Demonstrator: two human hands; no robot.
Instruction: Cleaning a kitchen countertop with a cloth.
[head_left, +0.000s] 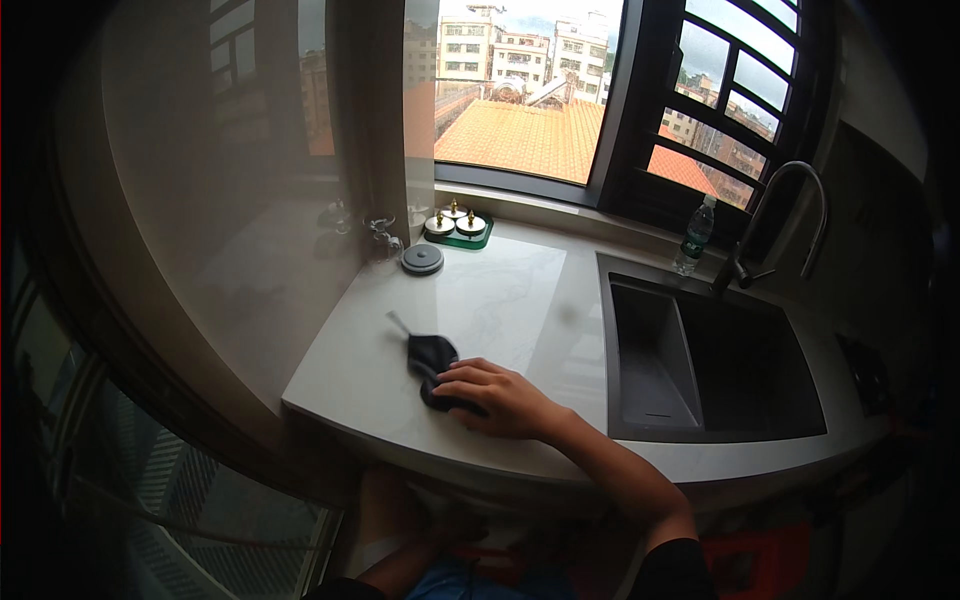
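Note:
My right hand (491, 397) presses a dark cloth (431, 354) onto the white marble-patterned countertop (345, 375), left of the sink. Its fingers curl over the near part of the cloth. A thin pale tag or loop sticks out from the cloth's far corner. Below the counter's front edge, in shadow, is my left hand (461, 525); its fingers are too dark to make out.
A dark sink (652, 360) with a curved faucet (814, 180) is on the right. A water bottle (696, 236) stands behind it. Near the window are a green tray (476, 241) with three knobbed lids, a grey round lid (422, 259) and clear glassware (384, 244).

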